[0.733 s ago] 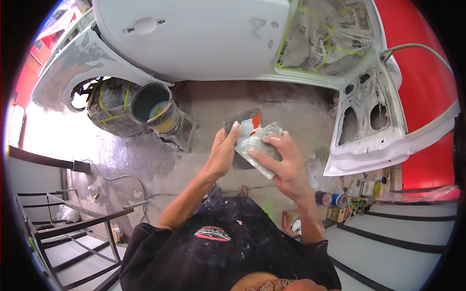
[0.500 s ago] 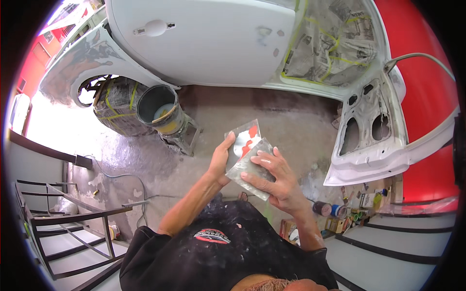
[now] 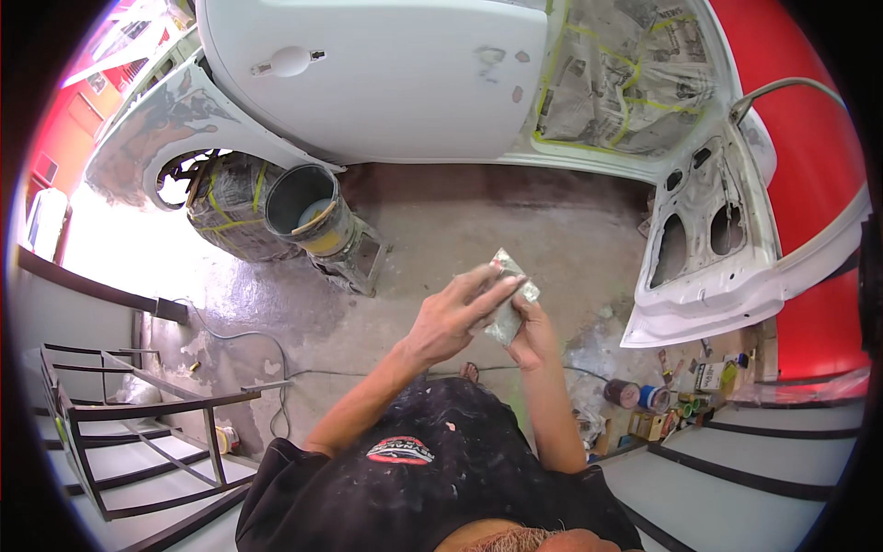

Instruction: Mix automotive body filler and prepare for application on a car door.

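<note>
Flat plates (image 3: 503, 324): hung tilted in midair, ahead of the dark, white-speckled shirt (image 3: 414, 492); looked thin and straight-edged, smeared a dull grey, with a fleck of red near the pointed upper tip. Overlapped too closely for telling one from the other. Were clasped along the right edge by the right hand (image 3: 533, 336), with fingers closed round and thumb lying up against them. Were crossed from the left by the left hand (image 3: 455, 311), with fingers stretched long and slightly parted over the upper part; blurred, so could not tell whether pinching or only resting there.

Saw beneath a patchy concrete floor (image 3: 441, 225). Noted beyond, to the left, a round bucket (image 3: 333, 245) with pale liquid inside, just beside a bulky form wrapped in crumpled newspaper (image 3: 225, 213) and yellow tape. Made out ahead a smooth, matte white car panel (image 3: 395, 92) with small grey patches, and to the right a white door (image 3: 699, 308) pierced by rounded openings, near a glossy red surface (image 3: 823, 230). Found cylindrical cans (image 3: 621, 394) low on the right, and on the left a frame of straight dark bars (image 3: 166, 403).
</note>
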The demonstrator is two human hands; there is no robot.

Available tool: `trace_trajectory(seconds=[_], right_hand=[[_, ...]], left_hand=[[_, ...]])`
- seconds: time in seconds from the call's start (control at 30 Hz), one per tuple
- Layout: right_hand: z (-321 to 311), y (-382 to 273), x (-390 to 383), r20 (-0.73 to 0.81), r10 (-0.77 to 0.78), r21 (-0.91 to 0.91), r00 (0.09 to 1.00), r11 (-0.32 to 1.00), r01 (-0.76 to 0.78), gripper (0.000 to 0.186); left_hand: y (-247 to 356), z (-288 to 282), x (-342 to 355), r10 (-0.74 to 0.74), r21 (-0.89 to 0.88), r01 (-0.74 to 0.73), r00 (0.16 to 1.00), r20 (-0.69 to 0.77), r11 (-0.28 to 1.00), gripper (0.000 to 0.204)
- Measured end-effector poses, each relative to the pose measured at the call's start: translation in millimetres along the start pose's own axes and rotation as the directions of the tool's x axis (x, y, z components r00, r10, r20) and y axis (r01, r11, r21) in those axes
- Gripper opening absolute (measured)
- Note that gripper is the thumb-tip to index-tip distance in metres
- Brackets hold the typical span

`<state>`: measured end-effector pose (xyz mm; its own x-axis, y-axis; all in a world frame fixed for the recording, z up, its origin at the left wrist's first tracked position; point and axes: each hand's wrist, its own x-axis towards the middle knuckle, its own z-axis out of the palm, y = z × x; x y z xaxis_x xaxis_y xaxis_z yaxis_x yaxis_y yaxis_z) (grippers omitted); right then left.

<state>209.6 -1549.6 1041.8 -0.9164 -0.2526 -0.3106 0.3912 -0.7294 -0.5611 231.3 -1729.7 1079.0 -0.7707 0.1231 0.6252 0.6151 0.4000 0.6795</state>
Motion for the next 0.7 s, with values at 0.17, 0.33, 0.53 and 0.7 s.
trace_trajectory(seconds=[0.17,0.33,0.53,0.7], right_hand=[[-41.7,12.3,14.1,-0.055,0.277,0.099,0.959,0.957,-0.271,0.035],[-32.7,-23.0,14.5,-0.037,0.133,0.1,0.99,0.987,-0.129,0.033],[54.5,-24.7,-18.5,0.564,-0.335,-0.675,0.755,0.342,0.654,0.04],[70.9,-19.9,-36.9,0.821,0.131,-0.522,0.555,-0.222,0.824,0.057]], left_hand=[[20.3,-7.9,-1.2,-0.245,0.431,0.068,0.896,0.37,0.9,0.054],[6.2,-22.7,-14.7,-0.467,0.378,0.334,0.812,0.349,0.863,0.046],[-42.4,6.5,-32.7,-0.89,-0.787,0.614,0.319,0.327,-0.069,0.049],[-35.0,-1.5,-30.2,-0.718,-0.898,0.222,0.541,0.438,-0.38,0.042]])
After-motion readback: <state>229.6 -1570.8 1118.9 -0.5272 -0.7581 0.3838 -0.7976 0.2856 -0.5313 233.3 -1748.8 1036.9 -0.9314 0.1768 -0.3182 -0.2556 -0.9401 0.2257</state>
